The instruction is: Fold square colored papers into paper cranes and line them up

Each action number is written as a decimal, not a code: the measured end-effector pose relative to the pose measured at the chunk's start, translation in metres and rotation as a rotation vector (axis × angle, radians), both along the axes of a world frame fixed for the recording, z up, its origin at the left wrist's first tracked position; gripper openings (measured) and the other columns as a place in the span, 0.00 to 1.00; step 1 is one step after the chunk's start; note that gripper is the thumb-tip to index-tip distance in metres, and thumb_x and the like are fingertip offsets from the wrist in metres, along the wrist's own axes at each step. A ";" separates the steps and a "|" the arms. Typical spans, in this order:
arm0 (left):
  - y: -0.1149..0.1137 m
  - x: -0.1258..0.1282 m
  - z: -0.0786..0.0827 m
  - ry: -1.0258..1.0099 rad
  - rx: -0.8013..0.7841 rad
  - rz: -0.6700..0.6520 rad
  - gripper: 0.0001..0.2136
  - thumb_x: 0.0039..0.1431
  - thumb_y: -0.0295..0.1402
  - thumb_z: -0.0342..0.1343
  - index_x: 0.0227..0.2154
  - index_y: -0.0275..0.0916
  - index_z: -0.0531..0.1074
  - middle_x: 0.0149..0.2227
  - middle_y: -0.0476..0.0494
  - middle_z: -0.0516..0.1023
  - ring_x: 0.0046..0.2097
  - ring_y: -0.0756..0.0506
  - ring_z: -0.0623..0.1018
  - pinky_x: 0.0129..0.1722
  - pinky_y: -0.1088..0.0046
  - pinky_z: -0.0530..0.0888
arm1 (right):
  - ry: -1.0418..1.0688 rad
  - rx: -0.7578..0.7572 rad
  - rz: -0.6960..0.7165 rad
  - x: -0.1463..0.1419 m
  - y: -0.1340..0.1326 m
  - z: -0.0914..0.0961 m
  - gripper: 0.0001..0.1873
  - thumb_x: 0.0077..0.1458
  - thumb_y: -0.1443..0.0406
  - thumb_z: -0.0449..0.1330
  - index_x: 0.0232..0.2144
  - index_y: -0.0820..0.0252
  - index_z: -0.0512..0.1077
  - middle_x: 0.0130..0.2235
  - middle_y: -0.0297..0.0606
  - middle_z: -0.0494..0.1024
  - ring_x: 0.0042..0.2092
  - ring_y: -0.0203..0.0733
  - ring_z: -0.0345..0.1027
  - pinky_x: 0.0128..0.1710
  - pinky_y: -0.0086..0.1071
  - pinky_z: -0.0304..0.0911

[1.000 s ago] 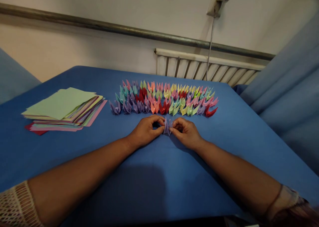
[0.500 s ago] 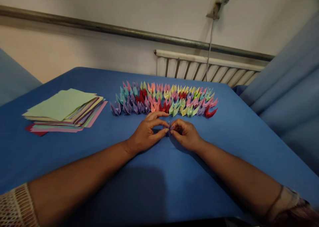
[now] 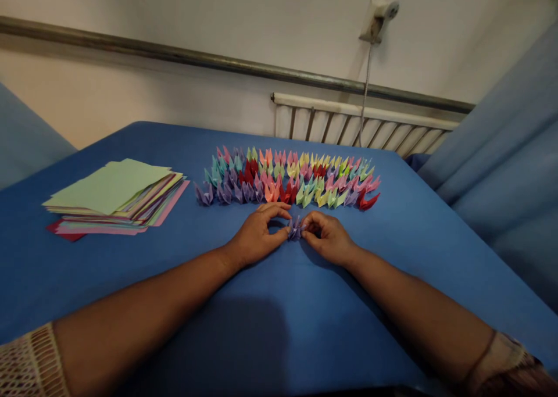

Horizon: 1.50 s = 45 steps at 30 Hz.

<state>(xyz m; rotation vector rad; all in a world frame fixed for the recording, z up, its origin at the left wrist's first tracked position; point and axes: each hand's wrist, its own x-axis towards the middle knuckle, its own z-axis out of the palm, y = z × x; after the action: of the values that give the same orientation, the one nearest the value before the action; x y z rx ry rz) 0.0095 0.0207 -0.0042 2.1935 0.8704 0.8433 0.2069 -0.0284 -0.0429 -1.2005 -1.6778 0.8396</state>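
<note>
- Between the two hands, just in front of the rows of folded figures [image 3: 272, 190], a small purple paper figure [image 3: 294, 229] stands low over the blue tabletop [image 3: 349, 315].
- Right hand [image 3: 328, 237]: thumb and forefinger close on the figure's right edge; the other fingers curl in.
- Left hand [image 3: 257, 234]: thumb tip at the figure's left side, fingers arched above with a gap. Whether it pinches the paper cannot be told.
- Grip: light fingertip pressure is advisable; hard squeezing would likely crush the thin points.
- Shaping: steady one side while adjusting the other, and apply even force to both to avoid tearing.
- Clearance: keep knuckles off the front row, which sits near the left fingers.
</note>
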 end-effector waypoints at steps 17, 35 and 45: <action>0.006 0.000 -0.012 0.017 0.095 -0.045 0.04 0.54 0.25 0.57 0.28 0.40 0.75 0.42 0.46 0.78 0.47 0.45 0.75 0.51 0.63 0.70 | -0.130 0.112 0.017 0.002 0.000 0.004 0.04 0.52 0.71 0.59 0.29 0.57 0.70 0.28 0.31 0.68 0.27 0.32 0.61 0.27 0.27 0.58; 0.025 -0.006 -0.021 0.166 0.061 -0.070 0.10 0.58 0.38 0.53 0.37 0.40 0.74 0.47 0.42 0.77 0.50 0.40 0.75 0.54 0.57 0.70 | 0.288 -0.042 -0.578 0.138 -0.049 0.005 0.17 0.42 0.53 0.67 0.29 0.56 0.69 0.26 0.33 0.74 0.28 0.39 0.67 0.30 0.33 0.63; 0.027 -0.009 -0.018 0.224 0.056 -0.087 0.09 0.57 0.37 0.53 0.36 0.42 0.75 0.46 0.44 0.78 0.50 0.41 0.74 0.54 0.58 0.69 | 0.210 -0.094 -0.551 0.217 0.030 -0.009 0.19 0.33 0.54 0.69 0.23 0.57 0.67 0.21 0.29 0.70 0.24 0.36 0.61 0.27 0.31 0.58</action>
<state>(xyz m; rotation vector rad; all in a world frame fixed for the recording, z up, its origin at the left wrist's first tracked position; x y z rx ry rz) 0.0009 0.0476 -0.0219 2.3896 0.8573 0.5951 0.4236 0.0018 -0.0517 -1.4867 -1.0679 0.6706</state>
